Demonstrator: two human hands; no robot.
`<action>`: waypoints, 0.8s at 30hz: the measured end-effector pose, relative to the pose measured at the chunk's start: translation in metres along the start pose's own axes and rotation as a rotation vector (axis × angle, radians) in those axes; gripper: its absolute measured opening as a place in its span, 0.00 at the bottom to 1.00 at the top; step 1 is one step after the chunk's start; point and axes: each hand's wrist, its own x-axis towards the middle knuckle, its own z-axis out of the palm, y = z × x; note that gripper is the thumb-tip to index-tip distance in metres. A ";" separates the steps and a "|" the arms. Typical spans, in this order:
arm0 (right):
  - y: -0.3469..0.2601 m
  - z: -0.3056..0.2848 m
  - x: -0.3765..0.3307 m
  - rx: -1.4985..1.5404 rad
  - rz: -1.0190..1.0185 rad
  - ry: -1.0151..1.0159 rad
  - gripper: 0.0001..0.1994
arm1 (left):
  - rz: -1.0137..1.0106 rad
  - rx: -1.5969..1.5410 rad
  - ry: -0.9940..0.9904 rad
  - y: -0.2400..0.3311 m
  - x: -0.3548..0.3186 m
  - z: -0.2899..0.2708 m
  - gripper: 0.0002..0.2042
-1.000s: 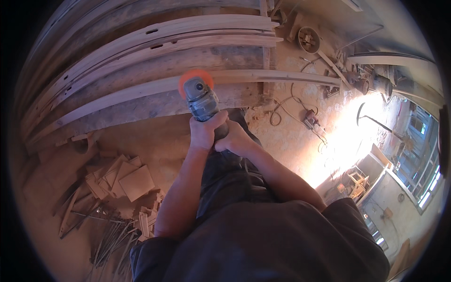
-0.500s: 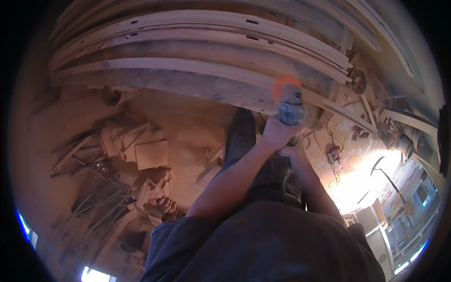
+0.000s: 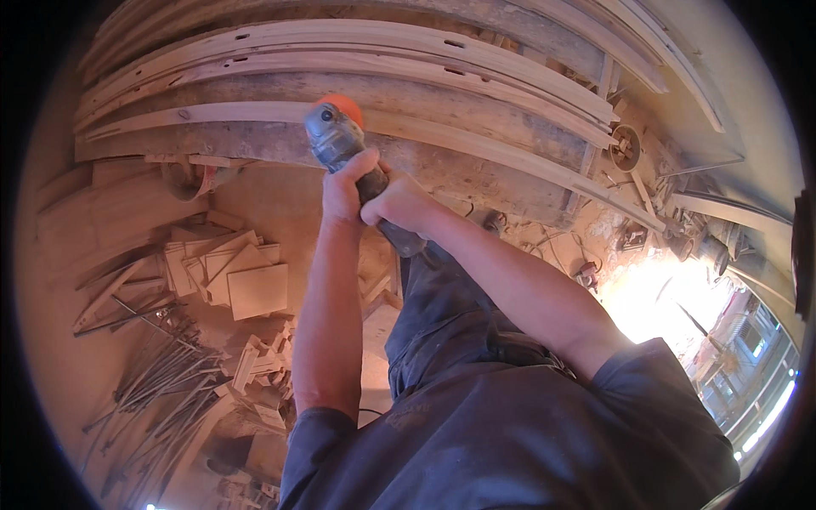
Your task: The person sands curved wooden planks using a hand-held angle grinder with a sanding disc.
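Both my hands are wrapped round an angle grinder (image 3: pixel 333 136) with a grey head and a dark body. Its orange disc (image 3: pixel 344 106) lies over a long pale wooden strip (image 3: pixel 246 112); whether it touches the wood I cannot tell. My left hand (image 3: pixel 344 191) grips close behind the grinder's head, the thumb lying across the top. Farther back along the body, my right hand (image 3: pixel 398 202) is closed round it. The strip rests along the near side of a worn wooden bench (image 3: pixel 442 170).
Longer boards with slots (image 3: pixel 382 38) lie farther back on the bench. On the floor at left are square wooden panels (image 3: pixel 257 291), wood offcuts (image 3: pixel 251 361) and a heap of thin rods (image 3: pixel 157 382). Cords (image 3: pixel 552 242) trail on the floor at right, near bright light.
The grinder and both hands have swung from right to left along the strip. My forearms have shifted left with it, and both hands have kept their grip.
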 end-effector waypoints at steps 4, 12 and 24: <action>0.022 -0.023 -0.037 0.001 0.003 0.051 0.30 | 0.022 0.060 -0.007 -0.039 -0.025 0.029 0.09; 0.090 -0.107 -0.117 0.135 0.008 0.177 0.31 | -0.043 0.265 -0.116 -0.125 -0.056 0.117 0.09; 0.203 -0.264 -0.268 0.359 0.038 0.479 0.22 | -0.158 0.406 -0.399 -0.291 -0.106 0.295 0.11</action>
